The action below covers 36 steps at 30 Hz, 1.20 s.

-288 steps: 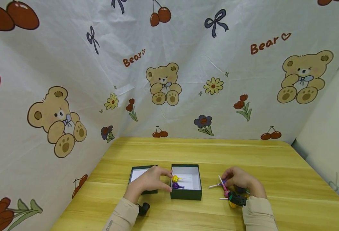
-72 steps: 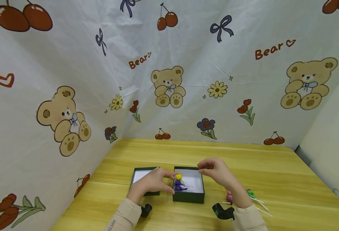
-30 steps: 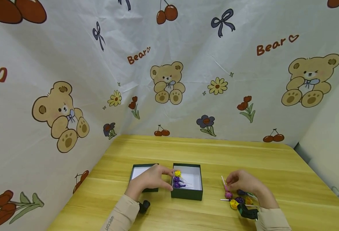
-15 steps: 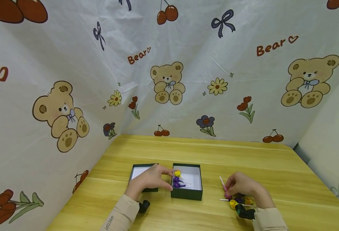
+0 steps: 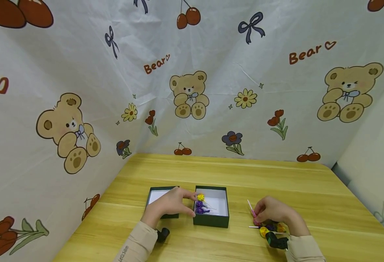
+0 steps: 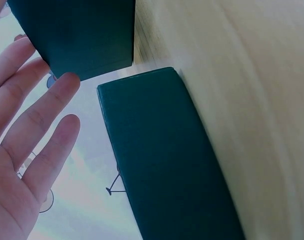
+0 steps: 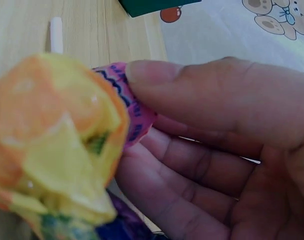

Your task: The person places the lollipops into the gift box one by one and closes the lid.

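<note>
An open dark green box (image 5: 211,221) with a white inside holds a yellow lollipop (image 5: 200,197) and purple lollipops (image 5: 201,208). My left hand (image 5: 192,205) rests against the box's left wall, fingers relaxed; the left wrist view shows straight fingers (image 6: 37,130) beside the green wall (image 6: 166,160). To the right, my right hand (image 5: 255,214) pinches a pink lollipop (image 5: 256,221) at the edge of a small pile of lollipops (image 5: 270,228). In the right wrist view, thumb and fingers (image 7: 206,95) squeeze the pink wrapper (image 7: 134,117) behind an orange-yellow lollipop (image 7: 57,140).
The box lid (image 5: 155,198) lies upside down left of the box, partly under my left hand. A wooden table (image 5: 231,174) carries everything. Bear-printed cloth (image 5: 185,94) walls off the back and left. A loose white stick (image 7: 56,35) lies on the wood.
My right hand left the box, went back to the pile on the right and closed on the pink lollipop. One more purple lollipop lies in the box. The left hand stayed put.
</note>
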Tool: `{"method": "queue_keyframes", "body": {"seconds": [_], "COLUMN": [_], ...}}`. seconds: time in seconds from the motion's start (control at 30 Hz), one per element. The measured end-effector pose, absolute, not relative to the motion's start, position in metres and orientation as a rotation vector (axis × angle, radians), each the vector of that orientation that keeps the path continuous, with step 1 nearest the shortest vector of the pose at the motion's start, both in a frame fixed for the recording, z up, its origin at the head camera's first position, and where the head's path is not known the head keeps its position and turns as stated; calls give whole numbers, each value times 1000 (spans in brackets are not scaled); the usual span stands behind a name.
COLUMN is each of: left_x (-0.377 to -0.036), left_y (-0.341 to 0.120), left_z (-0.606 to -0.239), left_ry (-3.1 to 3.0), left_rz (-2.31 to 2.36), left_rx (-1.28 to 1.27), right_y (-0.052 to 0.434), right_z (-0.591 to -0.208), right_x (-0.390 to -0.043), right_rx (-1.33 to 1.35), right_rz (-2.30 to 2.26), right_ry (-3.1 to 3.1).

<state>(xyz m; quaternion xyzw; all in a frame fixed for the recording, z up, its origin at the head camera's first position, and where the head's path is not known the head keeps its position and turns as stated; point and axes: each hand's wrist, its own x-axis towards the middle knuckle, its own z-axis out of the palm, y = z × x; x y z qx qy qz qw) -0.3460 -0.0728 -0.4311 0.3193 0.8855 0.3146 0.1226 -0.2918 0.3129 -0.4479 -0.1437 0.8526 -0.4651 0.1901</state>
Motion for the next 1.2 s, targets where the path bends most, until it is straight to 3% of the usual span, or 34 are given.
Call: {"method": "queue_keyframes", "body": {"seconds": [1.2], "left_x": [-348], "left_y": [-74], "left_z": [-434], "left_ry": [2588], "left_rz": [899], "left_rx": [950], "right_y": [306], "right_z": [-430], "right_x": [-298], "right_rx": [-466], "right_rz": [-1509], "right_ry": [2483]}}
